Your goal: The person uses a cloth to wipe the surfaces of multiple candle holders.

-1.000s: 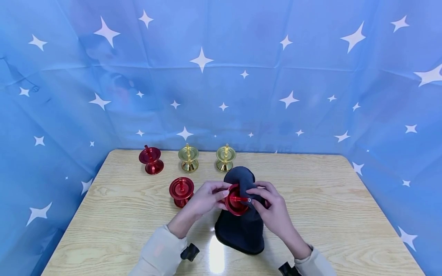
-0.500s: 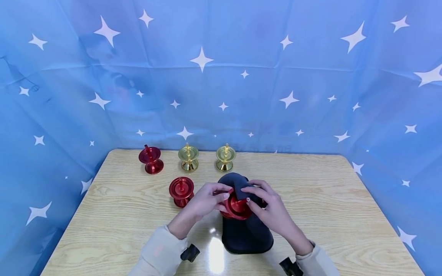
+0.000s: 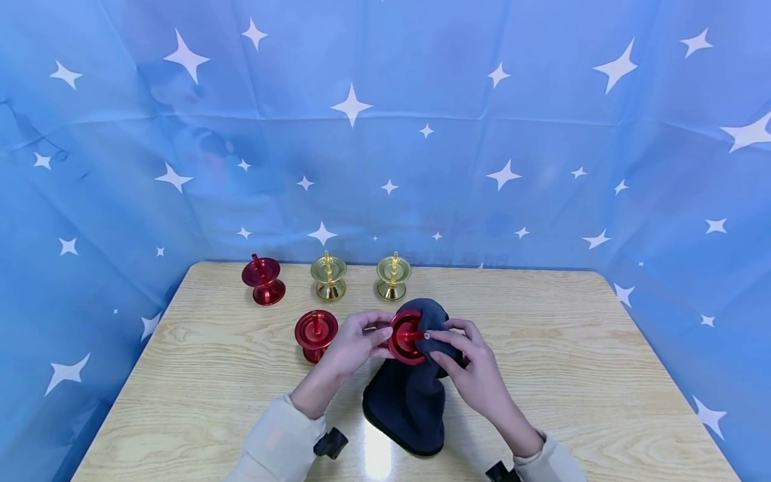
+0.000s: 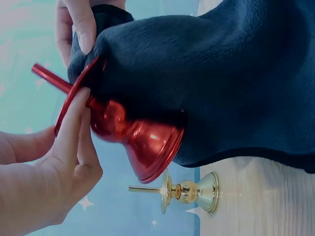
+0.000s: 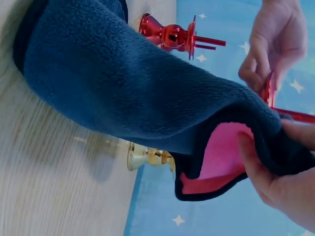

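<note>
My left hand (image 3: 355, 347) pinches the dish rim of a shiny red candle holder (image 3: 400, 343) between thumb and fingers. The holder is raised above the table and tilted, its spike pointing right and toward me in the head view. In the left wrist view its flared red base (image 4: 155, 147) shows in full. My right hand (image 3: 476, 361) pinches a dark navy cloth (image 3: 409, 408) against the right side of the dish. The cloth drapes down behind the holder; its folded-back edge shows a pink underside (image 5: 229, 152) in the right wrist view.
Beside the left hand stands a second red candle holder (image 3: 316, 329). Another red one (image 3: 264, 278) and two gold candle holders (image 3: 328, 278), (image 3: 394, 278) line the back of the wooden table (image 3: 578, 375). A blue star-patterned curtain (image 3: 385, 147) hangs behind.
The held candle holder has been turned and lifted slightly up and left. The cloth's hanging end swung right, then left. Both hands keep their hold; the other holders have stayed put.
</note>
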The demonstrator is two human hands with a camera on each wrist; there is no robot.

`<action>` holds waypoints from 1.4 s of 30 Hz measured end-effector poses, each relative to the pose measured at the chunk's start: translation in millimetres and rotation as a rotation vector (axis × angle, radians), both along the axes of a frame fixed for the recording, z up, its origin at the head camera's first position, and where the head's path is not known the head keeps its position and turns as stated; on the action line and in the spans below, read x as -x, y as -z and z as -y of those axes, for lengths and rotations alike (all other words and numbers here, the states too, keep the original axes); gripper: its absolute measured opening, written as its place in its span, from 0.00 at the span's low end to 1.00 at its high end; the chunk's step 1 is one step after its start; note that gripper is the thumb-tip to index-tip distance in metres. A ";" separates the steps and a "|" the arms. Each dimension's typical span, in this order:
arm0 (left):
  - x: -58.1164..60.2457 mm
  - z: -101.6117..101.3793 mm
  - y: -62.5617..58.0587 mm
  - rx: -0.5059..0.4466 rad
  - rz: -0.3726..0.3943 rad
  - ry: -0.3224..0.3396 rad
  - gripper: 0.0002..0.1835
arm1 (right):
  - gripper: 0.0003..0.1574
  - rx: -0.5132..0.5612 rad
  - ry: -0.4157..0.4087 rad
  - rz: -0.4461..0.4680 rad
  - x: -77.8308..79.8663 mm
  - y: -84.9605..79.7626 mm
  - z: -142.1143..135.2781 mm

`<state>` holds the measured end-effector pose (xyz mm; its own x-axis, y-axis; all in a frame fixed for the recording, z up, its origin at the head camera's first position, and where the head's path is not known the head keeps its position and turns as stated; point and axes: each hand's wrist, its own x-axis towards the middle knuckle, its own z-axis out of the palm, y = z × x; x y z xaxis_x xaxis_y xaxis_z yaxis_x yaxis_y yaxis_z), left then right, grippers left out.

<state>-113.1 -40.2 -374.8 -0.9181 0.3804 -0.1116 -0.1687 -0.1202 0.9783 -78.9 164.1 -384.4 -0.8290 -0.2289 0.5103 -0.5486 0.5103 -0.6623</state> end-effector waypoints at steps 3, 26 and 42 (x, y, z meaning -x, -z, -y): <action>-0.2 0.8 0.8 0.042 -0.025 0.057 0.15 | 0.22 -0.012 -0.003 -0.021 1.7 0.1 0.2; -4.0 -5.6 5.3 -0.009 0.084 -0.175 0.11 | 0.22 0.050 0.130 0.131 -4.1 1.3 12.2; 4.2 -0.7 -1.5 0.180 0.018 0.139 0.14 | 0.25 0.087 -0.036 0.089 3.1 -1.2 0.2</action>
<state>-117.4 -39.5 -373.3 -0.8557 0.4751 -0.2050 -0.1890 0.0818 0.9786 -82.0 163.9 -383.2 -0.8639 -0.2169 0.4546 -0.5026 0.4300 -0.7500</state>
